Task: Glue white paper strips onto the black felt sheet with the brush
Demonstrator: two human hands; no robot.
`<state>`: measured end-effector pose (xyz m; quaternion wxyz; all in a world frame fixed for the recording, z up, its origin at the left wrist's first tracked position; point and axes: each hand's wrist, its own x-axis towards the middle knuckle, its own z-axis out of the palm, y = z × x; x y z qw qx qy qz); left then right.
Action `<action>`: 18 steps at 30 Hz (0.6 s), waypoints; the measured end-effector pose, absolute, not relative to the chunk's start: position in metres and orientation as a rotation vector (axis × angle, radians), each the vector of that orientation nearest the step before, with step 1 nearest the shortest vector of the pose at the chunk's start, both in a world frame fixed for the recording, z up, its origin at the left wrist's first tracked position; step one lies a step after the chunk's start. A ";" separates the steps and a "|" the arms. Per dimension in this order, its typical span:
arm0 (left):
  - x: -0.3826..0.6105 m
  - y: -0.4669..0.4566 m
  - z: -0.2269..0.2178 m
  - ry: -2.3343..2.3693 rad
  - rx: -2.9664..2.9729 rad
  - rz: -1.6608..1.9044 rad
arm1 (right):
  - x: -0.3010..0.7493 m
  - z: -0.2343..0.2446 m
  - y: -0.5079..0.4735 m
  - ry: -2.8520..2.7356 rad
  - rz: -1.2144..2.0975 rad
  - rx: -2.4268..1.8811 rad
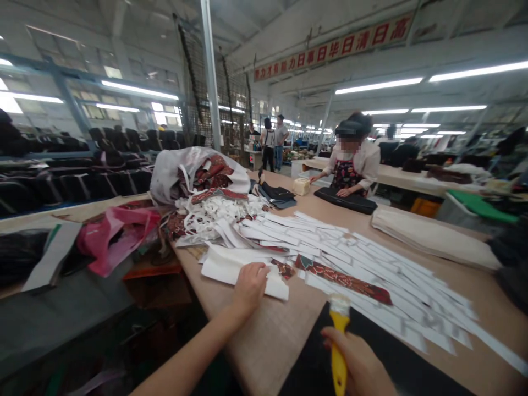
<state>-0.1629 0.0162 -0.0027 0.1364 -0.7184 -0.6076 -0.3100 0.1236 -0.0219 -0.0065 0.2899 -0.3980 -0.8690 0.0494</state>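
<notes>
My left hand point(249, 285) rests with curled fingers on a white strip of stiff fabric point(231, 269) at the near edge of the wooden table point(268, 335). My right hand point(358, 366) grips the yellow handle of a brush point(339, 335), bristles pointing away from me, over a black sheet point(396, 357). Just beyond lies a long red patterned strip point(342, 279) on top of many white strips point(371, 258) laid in rows.
A heap of white and red patterned pieces point(206, 187) and a pink bag point(115, 234) sit at the left. A rolled cream cloth point(433, 236) lies at the right. A person in an apron point(350, 165) works on a black piece at the table's far end.
</notes>
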 end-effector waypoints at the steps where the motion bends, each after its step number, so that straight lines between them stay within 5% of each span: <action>1: -0.176 0.020 -0.002 -1.788 -2.031 -0.867 | 0.100 -0.006 -0.014 -2.333 0.119 -1.041; 12: -0.211 0.062 -0.004 -1.947 -2.030 -1.123 | -0.044 -0.018 0.041 -2.457 -0.133 -1.145; 18: -0.325 0.089 0.074 -2.166 -1.329 -1.774 | -0.049 -0.030 0.038 -2.493 -0.274 -1.191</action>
